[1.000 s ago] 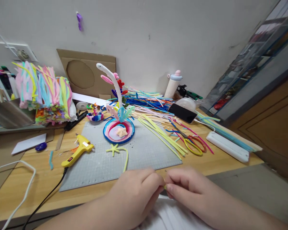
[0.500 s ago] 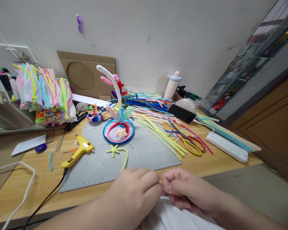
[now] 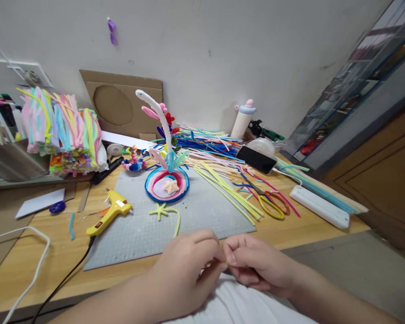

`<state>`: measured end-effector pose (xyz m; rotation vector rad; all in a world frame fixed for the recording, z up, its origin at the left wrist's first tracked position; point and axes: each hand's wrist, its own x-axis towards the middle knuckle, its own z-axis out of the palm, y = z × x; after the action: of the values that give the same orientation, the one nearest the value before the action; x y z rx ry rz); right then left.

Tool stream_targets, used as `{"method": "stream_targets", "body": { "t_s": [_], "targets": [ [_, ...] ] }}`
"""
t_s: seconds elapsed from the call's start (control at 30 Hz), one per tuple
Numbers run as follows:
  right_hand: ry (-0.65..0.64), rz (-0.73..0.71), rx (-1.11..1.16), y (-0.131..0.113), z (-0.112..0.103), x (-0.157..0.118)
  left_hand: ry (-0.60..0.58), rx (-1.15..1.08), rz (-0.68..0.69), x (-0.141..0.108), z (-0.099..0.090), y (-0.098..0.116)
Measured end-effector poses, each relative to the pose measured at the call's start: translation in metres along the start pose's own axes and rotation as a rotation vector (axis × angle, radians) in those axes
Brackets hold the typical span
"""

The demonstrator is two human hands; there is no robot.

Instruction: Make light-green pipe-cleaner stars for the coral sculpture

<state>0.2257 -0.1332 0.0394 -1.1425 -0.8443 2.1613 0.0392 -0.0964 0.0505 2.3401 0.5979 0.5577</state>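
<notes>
My left hand (image 3: pixel 197 270) and my right hand (image 3: pixel 256 263) meet at the fingertips over the table's front edge, both pinched closed. Whatever they pinch is hidden or too small to name. Just beyond my left hand, a yellow-green star with a curling tail (image 3: pixel 160 212) lies on the grey cutting mat (image 3: pixel 209 220). Behind it sits a round striped base (image 3: pixel 149 189) with a beige star (image 3: pixel 171 186) on it. A white curved stem (image 3: pixel 162 118) rises there beside pink, blue and green loops.
A yellow glue gun (image 3: pixel 111 212) lies on the mat's left side, its black cord running forward. To the right are yellow-green strips (image 3: pixel 229 193), scissors (image 3: pixel 270 204), a phone (image 3: pixel 255 159) and a white power strip (image 3: pixel 319 207). A bottle (image 3: pixel 242 121) stands at the back.
Both hands have shifted slightly left and up. A gap now shows between my left thumb and fingers, and more of the star's tail end is visible.
</notes>
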Motion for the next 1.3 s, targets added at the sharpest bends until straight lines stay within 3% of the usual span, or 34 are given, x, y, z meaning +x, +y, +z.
{"method": "stream_targets", "body": {
  "t_s": [0.1, 0.3, 0.43, 0.67, 1.3],
  "targets": [
    [0.063, -0.03, -0.046, 0.003, 0.002, 0.002, 0.011, 0.035, -0.058, 0.0, 0.001, 0.0],
    [0.142, -0.093, -0.13, 0.007, 0.006, 0.008, -0.005, 0.271, 0.01, -0.003, 0.007, -0.006],
    [0.109, -0.023, -0.101, 0.009, 0.002, 0.012, 0.04, 0.351, 0.069, -0.002, 0.009, -0.009],
    [0.051, -0.04, -0.092, 0.013, -0.002, 0.016, 0.083, 0.413, 0.087, 0.0, 0.01, -0.009],
    [0.071, -0.023, -0.118, 0.012, 0.0, 0.014, 0.025, 0.45, 0.102, -0.002, 0.009, -0.011]
  ]
}}
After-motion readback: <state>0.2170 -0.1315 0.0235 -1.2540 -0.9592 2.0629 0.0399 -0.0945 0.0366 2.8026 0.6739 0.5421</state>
